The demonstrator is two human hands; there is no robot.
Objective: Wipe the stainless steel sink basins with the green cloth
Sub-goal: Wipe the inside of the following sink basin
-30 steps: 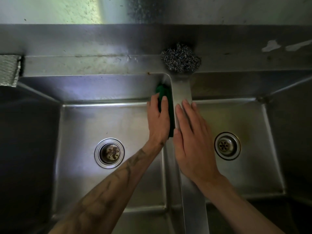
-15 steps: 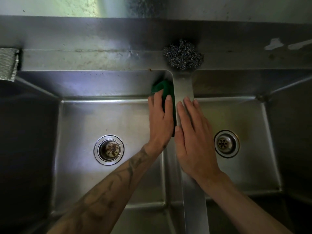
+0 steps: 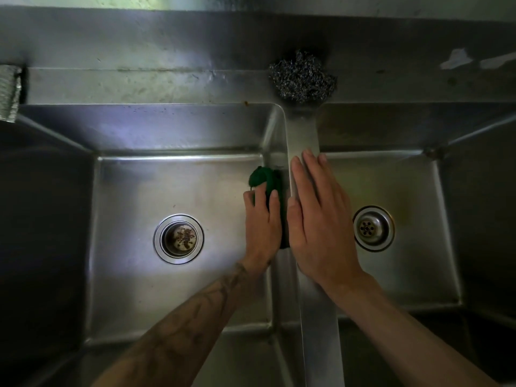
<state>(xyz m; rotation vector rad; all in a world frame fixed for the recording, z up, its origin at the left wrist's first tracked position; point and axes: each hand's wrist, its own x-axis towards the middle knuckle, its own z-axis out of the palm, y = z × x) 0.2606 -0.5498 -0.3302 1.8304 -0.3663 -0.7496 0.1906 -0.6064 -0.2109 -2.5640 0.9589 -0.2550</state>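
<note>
A double stainless steel sink fills the view, with a left basin (image 3: 134, 196) and a right basin (image 3: 413, 191) split by a narrow divider (image 3: 303, 129). My left hand (image 3: 262, 222) presses the green cloth (image 3: 265, 177) flat against the left basin's right wall, low down near the floor. The cloth sticks out beyond my fingertips and along the divider side. My right hand (image 3: 315, 216) lies flat, fingers together, on top of the divider and holds nothing.
A steel wool scourer (image 3: 303, 78) sits on the back ledge above the divider. Each basin has a round drain: left drain (image 3: 178, 238), right drain (image 3: 373, 228). A ribbed grey item (image 3: 9, 93) lies at the far left edge.
My left hand and the green cloth have slid down the left basin's right wall, away from the back corner and toward me. My right hand stays on the divider.
</note>
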